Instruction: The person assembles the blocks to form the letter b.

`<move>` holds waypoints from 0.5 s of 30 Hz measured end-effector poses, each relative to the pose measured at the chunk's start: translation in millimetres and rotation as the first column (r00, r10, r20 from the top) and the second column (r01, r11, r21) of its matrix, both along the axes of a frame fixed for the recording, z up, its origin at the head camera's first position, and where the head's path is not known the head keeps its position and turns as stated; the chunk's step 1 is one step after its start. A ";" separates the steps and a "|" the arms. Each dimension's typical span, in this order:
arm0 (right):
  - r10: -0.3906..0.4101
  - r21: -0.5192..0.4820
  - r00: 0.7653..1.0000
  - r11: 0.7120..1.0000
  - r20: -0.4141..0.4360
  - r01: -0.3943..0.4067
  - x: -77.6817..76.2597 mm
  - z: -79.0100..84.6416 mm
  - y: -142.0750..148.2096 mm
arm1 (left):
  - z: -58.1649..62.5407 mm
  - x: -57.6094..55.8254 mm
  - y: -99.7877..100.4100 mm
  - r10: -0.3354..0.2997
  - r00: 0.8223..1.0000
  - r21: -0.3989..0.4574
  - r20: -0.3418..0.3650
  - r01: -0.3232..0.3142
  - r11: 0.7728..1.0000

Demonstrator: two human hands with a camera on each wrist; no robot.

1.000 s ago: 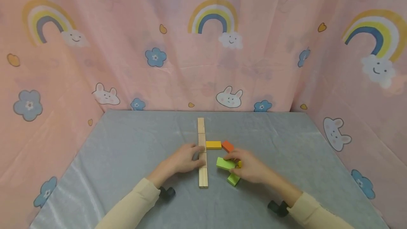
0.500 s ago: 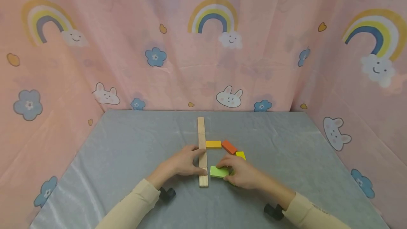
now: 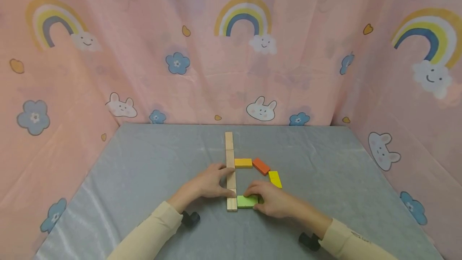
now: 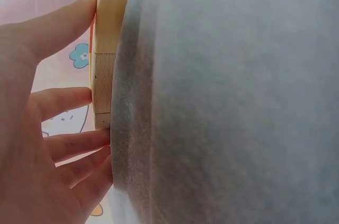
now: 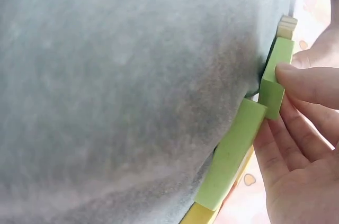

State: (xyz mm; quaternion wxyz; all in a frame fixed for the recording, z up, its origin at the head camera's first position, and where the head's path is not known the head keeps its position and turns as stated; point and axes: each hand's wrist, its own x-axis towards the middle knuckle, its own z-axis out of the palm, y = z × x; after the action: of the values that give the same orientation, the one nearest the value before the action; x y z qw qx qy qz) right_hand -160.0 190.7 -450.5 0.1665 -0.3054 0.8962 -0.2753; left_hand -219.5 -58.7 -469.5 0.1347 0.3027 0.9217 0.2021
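Several plain wooden blocks [image 3: 231,179] lie end to end in a straight row on the grey cloth. My left hand [image 3: 207,181] rests against this row from the left, thumb and fingertips touching it, fingers extended in the left wrist view. My right hand [image 3: 276,200] pinches a light green block [image 3: 247,201] between thumb and fingers, its left end right at the row's near block. In the right wrist view, a second green block [image 5: 233,155] stands at an angle close to the held one; my right hand hides it in the head view.
An amber block [image 3: 243,163] extends right from the row, followed by an orange block [image 3: 261,166] set at a slant and a yellow block [image 3: 275,179], forming a curve. A pink patterned curtain [image 3: 202,91] surrounds the grey table [image 3: 151,151] at the back and sides.
My right hand has brought the light green block left and nearer, up to the row's near end. My left thumb has slid nearer along the row. The yellow block has come into fuller view.
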 end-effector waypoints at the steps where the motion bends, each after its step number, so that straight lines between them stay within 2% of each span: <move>1: 0.006 0.005 1.000 1.000 0.000 -0.006 0.1 0.0 0.1 | 0.3 -0.1 0.1 0.000 1.000 0.000 0.000 0.000 1.000; 9: 0.028 0.055 1.000 0.998 -0.006 -0.027 1.8 -2.2 -1.5 | 2.0 0.4 0.9 -0.008 1.000 -0.005 -0.012 0.008 1.000; 15: 0.025 0.054 1.000 0.998 -0.009 -0.024 3.8 -1.7 -1.8 | 2.9 1.1 0.4 -0.016 1.000 0.001 -0.017 0.016 1.000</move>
State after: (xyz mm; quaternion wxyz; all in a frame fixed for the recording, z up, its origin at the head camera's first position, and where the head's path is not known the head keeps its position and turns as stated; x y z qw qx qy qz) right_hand -156.3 188.9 -452.2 0.1738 -0.3130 0.9003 -0.2474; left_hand -218.4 -58.3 -466.6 0.1282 0.3118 0.9202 0.1990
